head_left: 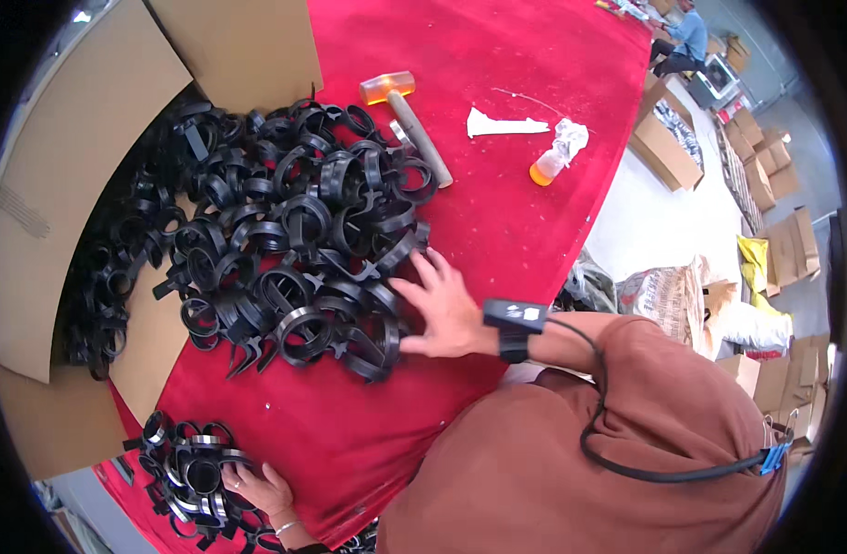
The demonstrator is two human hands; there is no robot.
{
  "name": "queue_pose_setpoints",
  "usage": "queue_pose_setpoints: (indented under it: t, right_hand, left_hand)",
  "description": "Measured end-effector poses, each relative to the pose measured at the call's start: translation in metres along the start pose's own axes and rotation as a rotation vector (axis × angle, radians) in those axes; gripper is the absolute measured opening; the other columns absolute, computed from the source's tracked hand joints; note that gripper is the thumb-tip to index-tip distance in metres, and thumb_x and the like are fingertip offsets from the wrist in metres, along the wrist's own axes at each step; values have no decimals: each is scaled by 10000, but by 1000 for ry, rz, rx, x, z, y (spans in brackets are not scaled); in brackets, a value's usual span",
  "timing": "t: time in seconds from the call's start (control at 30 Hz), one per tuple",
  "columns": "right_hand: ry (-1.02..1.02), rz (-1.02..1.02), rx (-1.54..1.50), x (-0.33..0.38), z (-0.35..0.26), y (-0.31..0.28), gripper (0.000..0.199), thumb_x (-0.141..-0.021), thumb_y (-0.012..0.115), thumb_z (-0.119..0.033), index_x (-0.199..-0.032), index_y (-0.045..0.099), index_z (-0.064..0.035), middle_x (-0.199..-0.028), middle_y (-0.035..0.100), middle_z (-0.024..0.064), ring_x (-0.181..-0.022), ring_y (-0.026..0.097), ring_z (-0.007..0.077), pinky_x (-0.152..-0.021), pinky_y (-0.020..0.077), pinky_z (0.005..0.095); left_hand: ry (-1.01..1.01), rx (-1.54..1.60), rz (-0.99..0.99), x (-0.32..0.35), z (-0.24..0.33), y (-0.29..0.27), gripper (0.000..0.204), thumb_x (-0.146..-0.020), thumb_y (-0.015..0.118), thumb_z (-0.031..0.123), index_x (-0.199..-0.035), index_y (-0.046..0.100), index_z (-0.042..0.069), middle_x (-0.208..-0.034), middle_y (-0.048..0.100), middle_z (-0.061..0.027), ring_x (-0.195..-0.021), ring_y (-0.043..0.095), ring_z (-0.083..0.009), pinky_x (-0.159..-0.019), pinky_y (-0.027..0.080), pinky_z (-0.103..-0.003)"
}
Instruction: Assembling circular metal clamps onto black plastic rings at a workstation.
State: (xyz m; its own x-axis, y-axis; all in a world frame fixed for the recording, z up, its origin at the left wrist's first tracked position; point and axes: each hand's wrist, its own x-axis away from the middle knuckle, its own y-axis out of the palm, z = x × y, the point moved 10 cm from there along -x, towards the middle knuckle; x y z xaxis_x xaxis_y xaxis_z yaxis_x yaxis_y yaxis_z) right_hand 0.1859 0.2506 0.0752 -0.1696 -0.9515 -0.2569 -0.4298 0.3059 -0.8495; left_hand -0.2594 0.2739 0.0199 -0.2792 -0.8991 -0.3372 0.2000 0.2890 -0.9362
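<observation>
Fingers (245, 478) of the left hand (270, 497) are part-curled over the smaller pile of rings (202, 476) at the near corner — can't tell from here whether they've actually got hold of one, since the tips go in among the parts. The right hand (449, 314) is up against the right edge of the big heap of black rings (294, 217), fingers fanned wide, thumb well out, and I don't see anything gripped in it. Guess a spread hand suits a loose tangle like that better than a pinch.

Both lots sit on a red-covered table (322, 434), one in reach of each hand, which is probably the point. Cardboard panels (91, 166) stand along the left and far sides of the heap, I'd guess as walls so nothing slides off.

The rings themselves: chunky black hoops, some with flat tabs sticking out, lying at every angle. Several in the small pile show a shiny silvery band; the big heap is mostly plain black.

Past that there's a mallet (414, 129) with an amber head, lying just beside the rings — handy spot. Further over, a white tapered piece (506, 125) and an amber-bottomed container (557, 155) with crumpled white stuff on top. Way off, someone in light blue (689, 37) sits beyond an open carton (661, 159).
</observation>
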Motion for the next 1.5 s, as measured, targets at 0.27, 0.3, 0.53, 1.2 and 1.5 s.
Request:
queue_pose_setpoints:
  t: [0.27, 0.3, 0.53, 1.2, 1.5]
  right_hand:
    - [389, 266, -122, -71, 137, -92, 370, -759, 669, -276, -1017, 569, -31, -920, 621, 190, -841, 613, 347, -743, 483, 463]
    - [385, 266, -130, -85, 156, -83, 370, -759, 669, -276, -1017, 569, -31, -920, 621, 190, -841, 613, 347, -743, 483, 463]
    - [518, 0, 203, -130, 236, -39, 492, -747, 664, -203, -1152, 488, 15, -1046, 555, 256, -995, 548, 406, -853, 454, 460]
    - [5, -250, -50, -192, 144, 17, 438, -797, 562, -486, -1023, 676, -128, -971, 622, 231, -955, 562, 415, -877, 437, 483]
    - [72, -109, -229, -133, 176, -50, 421, -825, 605, -353, -1103, 612, -37, -933, 649, 182, -889, 634, 299, -817, 489, 373]
  left_hand:
    - [0, -145, 143, 0, 37, -41, 274, -867, 575, 211, -1018, 537, -15, -1071, 513, -166, -1032, 474, -348, -926, 359, -486]
    - [-1, -153, 147, 0, 43, -39, 274, -867, 575, 211, -1018, 537, -15, -1071, 513, -166, -1032, 474, -348, -926, 359, -486]
    - [-108, 59, 163, 0, 130, -36, 425, -909, 509, 276, -1174, 452, -52, -1165, 451, -228, -1072, 445, -378, -925, 357, -505]
    - [-92, 682, -85, -131, 206, 49, 689, -759, 682, 290, -1338, 412, 31, -1412, 321, -185, -1305, 292, -345, -1075, 225, -417]
    - [-53, 766, -30, -99, 213, 27, 536, -855, 537, 283, -1311, 439, 20, -1393, 343, -184, -1305, 319, -313, -1059, 265, -428]
